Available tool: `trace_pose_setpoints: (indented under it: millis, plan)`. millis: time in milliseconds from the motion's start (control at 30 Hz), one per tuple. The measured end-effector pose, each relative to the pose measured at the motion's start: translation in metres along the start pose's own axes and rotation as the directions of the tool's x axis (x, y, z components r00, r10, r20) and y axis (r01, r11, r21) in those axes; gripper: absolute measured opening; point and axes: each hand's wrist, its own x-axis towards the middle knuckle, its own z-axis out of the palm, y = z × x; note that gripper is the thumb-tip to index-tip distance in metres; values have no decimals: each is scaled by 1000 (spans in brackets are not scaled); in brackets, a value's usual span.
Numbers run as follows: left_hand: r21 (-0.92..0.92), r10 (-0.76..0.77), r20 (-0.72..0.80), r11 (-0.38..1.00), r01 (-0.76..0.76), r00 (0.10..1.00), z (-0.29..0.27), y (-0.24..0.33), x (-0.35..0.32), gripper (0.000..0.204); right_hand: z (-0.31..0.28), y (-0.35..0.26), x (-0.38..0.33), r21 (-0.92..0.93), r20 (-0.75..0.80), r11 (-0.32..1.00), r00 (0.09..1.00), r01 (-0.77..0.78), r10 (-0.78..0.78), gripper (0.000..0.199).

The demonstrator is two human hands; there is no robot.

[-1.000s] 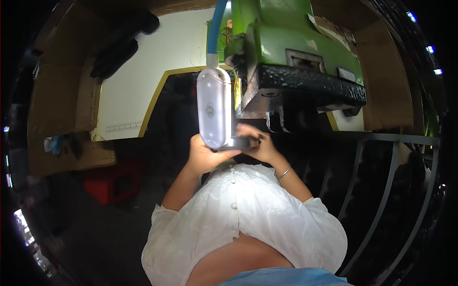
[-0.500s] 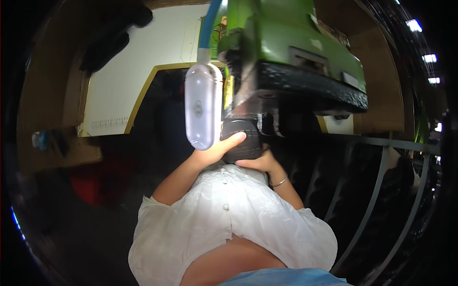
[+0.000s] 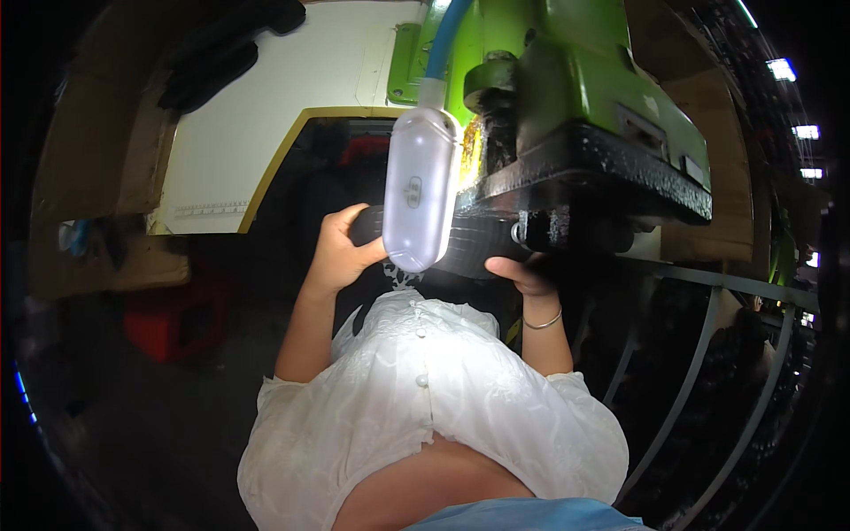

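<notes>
White worktable [image 3: 305, 71]; black pieces [image 3: 215, 75] on left.

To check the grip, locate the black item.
The black item is held near the head view's centre, between left hand and right hand, partly behind the lamp.

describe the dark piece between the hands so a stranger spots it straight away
Find the big green machine at upper right, then the pale, round-ended lamp beside it. Partly behind the lamp, the dark piece spans from left hand to right hand. Unlike the machine's black rim, it is held in both hands.
</notes>
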Motion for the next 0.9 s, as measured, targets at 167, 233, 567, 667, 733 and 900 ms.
trace_pose_setpoints:
  millis: [167, 233, 567, 667, 733, 900]
  plan:
    - [83, -118, 51, 990, 113, 992, -24, -19, -7, 27, 18, -9, 17, -433, 112, 883, 983, 182, -148, 34]
    - [230, -103, 116, 970, 74, 988, -21, -29, -8, 33, 23, -9, 22, -493, 130, 836, 970, 243, -205, 36]
    - [78, 125, 30, 989, -127, 992, 66, -27, 10, 45, 23, 11, 20, -234, 106, 969, 993, 81, -57, 28]
    - [6, 187, -58, 982, -187, 981, 77, -39, 14, 36, -4, 37, -5, -150, 146, 983, 982, -102, 124, 33]
    - [-86, 10, -61, 996, -15, 998, 76, -35, 2, 31, -15, 26, -14, -410, 308, 879, 870, -243, 384, 42]
    - [-62, 89, -126, 993, -97, 988, 74, -52, -4, 22, -88, 3, -22, -234, 116, 918, 928, -320, 353, 26]
